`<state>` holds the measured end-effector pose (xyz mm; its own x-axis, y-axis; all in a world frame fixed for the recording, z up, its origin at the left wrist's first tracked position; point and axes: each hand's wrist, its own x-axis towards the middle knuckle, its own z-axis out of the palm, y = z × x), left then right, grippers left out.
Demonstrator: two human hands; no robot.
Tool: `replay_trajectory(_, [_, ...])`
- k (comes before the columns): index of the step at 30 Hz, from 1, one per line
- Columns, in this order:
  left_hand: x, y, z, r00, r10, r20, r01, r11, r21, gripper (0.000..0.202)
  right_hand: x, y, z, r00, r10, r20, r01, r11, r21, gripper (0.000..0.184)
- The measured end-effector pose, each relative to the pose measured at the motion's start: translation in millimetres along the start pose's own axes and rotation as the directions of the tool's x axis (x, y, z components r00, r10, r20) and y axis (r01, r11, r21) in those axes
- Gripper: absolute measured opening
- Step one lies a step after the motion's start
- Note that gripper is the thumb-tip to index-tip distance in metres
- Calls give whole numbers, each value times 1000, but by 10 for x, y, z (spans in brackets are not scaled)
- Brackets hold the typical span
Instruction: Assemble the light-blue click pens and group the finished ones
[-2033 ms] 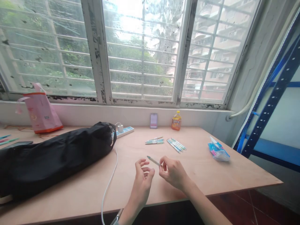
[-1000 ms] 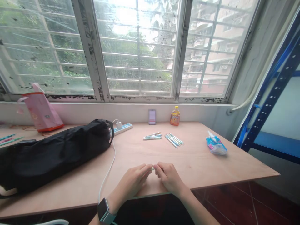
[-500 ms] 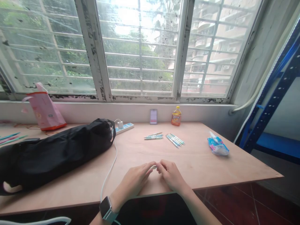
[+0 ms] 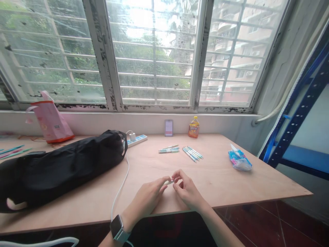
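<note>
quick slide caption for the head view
Left hand and right hand pinch a pen above the table; loose pens, bag and bottle beyond.

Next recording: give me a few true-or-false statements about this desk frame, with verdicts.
1. The left hand and right hand pinch one pen between their fingertips. True.
2. The watch is on the right wrist. False: it is on the left wrist.
3. The orange bottle stands upright. True.
4. The black bag lies right of the hands. False: it lies to their left.
5. Loose pens lie on the table beyond the hands. True.
</note>
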<state>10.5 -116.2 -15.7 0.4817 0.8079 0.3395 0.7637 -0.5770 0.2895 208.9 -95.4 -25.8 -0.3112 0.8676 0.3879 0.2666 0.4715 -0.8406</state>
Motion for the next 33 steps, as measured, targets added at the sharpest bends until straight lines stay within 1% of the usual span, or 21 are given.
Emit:
replay_trajectory(1, [-1, 2, -3, 1000, 2, 0, -2, 1000, -4, 30, -2, -5, 0, 1000, 3, 2, -3, 1000, 8, 17])
replay_trajectory(3, [-3, -4, 6, 1000, 1, -5, -1, 1000, 1, 30, -3, -18, 1, 999, 41, -2, -41, 999, -32, 17])
replay_trajectory(6, [-4, -21, 31, 1000, 0, -10, 1, 1000, 28, 30, 0, -23, 3, 996, 85, -24, -87, 988, -128, 35])
replay_trajectory(7, [-4, -24, 34, 1000, -2, -9, 2, 1000, 31, 30, 2, -18, 3, 997, 80, -23, -83, 988, -134, 35])
replay_trajectory(11, [-2, -6, 8, 1000, -9, 6, 9, 1000, 19, 31, 0, 16, 0, 1000, 21, 7, -21, 999, -37, 12])
replay_trajectory(14, [-1, 4, -4, 1000, 1, 1, -1, 1000, 10, 33, -5, 11, 4, 999, 33, 4, -33, 999, -42, 13])
replay_trajectory(17, [0, -11, 18, 1000, 12, -26, -12, 1000, 12, 33, -7, -19, 7, 996, 74, -48, -79, 991, -108, 30])
replay_trajectory(19, [1, -27, 38, 999, 14, -31, -14, 1000, 10, 34, -2, -31, 2, 994, 82, -68, -89, 990, -106, 34])
replay_trajectory(24, [3, -37, 45, 1000, -14, -18, 14, 1000, 13, 37, 24, -4, -17, 996, 85, -35, -83, 996, 40, 20])
replay_trajectory(28, [3, -11, 20, 999, -50, -13, 50, 999, -3, 35, 31, 12, -26, 996, 86, -38, -83, 994, 70, 17])
replay_trajectory(30, [4, -1, 12, 998, -52, -22, 51, 999, -13, 34, 29, 5, -33, 996, 85, -41, -81, 994, 76, 16])
replay_trajectory(33, [7, 2, 9, 999, -42, -31, 41, 999, -26, 34, 22, -15, -43, 994, 79, -76, -72, 994, 87, 15])
